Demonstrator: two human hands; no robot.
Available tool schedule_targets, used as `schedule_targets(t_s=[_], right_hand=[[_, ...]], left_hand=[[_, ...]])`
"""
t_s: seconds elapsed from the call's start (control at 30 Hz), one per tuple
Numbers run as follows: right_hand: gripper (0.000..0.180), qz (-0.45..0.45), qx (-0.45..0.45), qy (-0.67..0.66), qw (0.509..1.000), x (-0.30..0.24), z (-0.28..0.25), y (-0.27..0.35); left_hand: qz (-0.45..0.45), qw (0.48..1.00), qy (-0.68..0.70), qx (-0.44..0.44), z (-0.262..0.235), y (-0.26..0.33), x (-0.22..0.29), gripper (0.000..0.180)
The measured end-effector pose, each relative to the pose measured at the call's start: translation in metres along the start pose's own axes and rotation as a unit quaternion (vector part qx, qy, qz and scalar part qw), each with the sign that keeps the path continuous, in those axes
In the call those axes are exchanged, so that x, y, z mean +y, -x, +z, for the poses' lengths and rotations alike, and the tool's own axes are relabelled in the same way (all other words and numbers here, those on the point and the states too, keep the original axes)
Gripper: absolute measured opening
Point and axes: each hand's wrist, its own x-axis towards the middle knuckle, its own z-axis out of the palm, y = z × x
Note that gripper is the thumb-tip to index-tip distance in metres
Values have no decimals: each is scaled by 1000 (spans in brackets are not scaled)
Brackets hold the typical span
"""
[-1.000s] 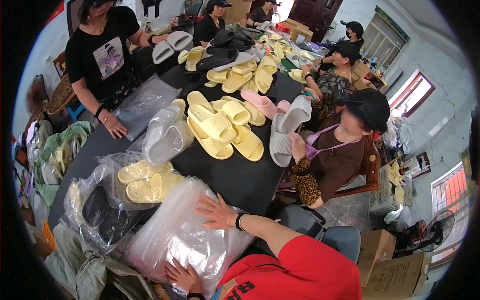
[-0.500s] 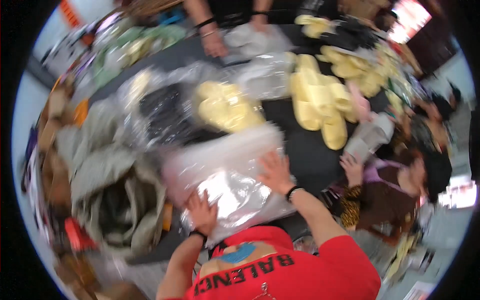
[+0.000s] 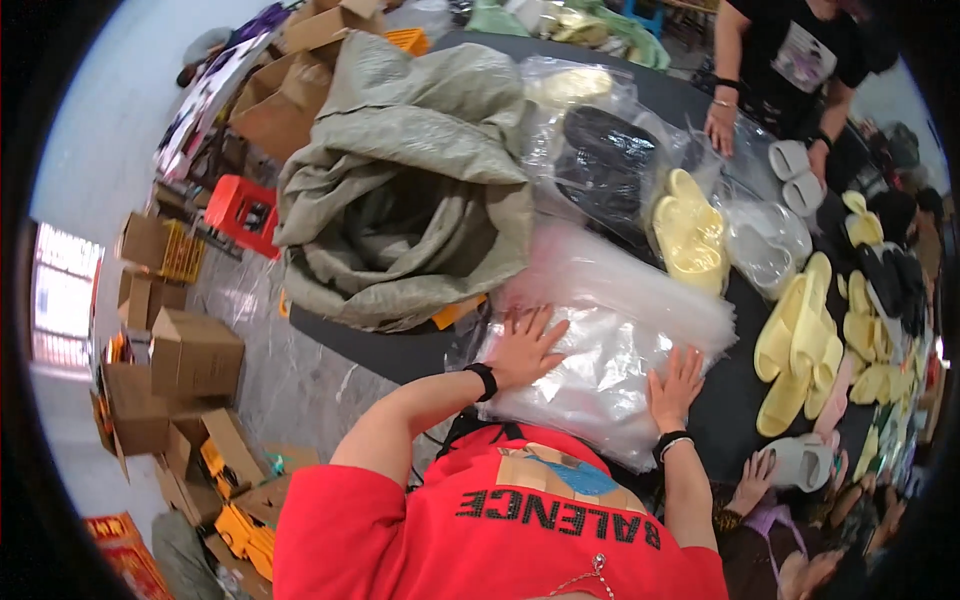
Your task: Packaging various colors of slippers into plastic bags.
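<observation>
A stack of clear plastic bags (image 3: pixel 625 325) lies on the dark table in front of me. My left hand (image 3: pixel 528 350) rests flat on its left part, fingers spread. Near the right edge, my right hand (image 3: pixel 675 392) also lies flat and open on the plastic. Just beyond the stack are yellow slippers (image 3: pixel 690 240) in a clear bag and a bagged dark pair (image 3: pixel 608 170). To the left of the stack stands a large grey-green woven sack (image 3: pixel 420 190), its mouth gaping and its inside in shadow.
Loose yellow slippers (image 3: pixel 798 345) lie on the table at right. A co-worker's hand (image 3: pixel 722 122) is across the table, near grey slippers (image 3: pixel 797 178). Another person's hand (image 3: pixel 752 483) touches a grey slipper (image 3: pixel 800 462). Cardboard boxes (image 3: pixel 195 352) and a red stool (image 3: pixel 243 215) stand left.
My view has swung to the left, bringing the sack, stool and boxes further into sight. Both hands remain flat on the plastic bags. The co-worker across now appears at upper right.
</observation>
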Motion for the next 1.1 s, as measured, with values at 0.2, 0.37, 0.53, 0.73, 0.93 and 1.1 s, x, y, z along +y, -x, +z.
schedule_targets(t_s=[0.2,0.37,0.53,0.73,0.93,1.1], right_hand=[[67,8,5,10,1000,2,2,-1],[67,3,16,16,1000,6,6,0],[67,7,16,6,1000,2,2,-1],[67,7,20,21,1000,7,7,-1],[68,-26,26,17,999,-2,14,-5],[67,19,20,33,999,14,10,2]], left_hand=[[53,990,103,82,-62,3,-7,54],[-57,952,-114,279,-122,1,-37,78],[-298,938,-5,176,-102,0,-115,98],[-384,919,30,86,-110,-22,-165,56],[-141,840,-54,521,-297,4,-308,44],[-162,736,-269,599,-503,-29,-200,21]])
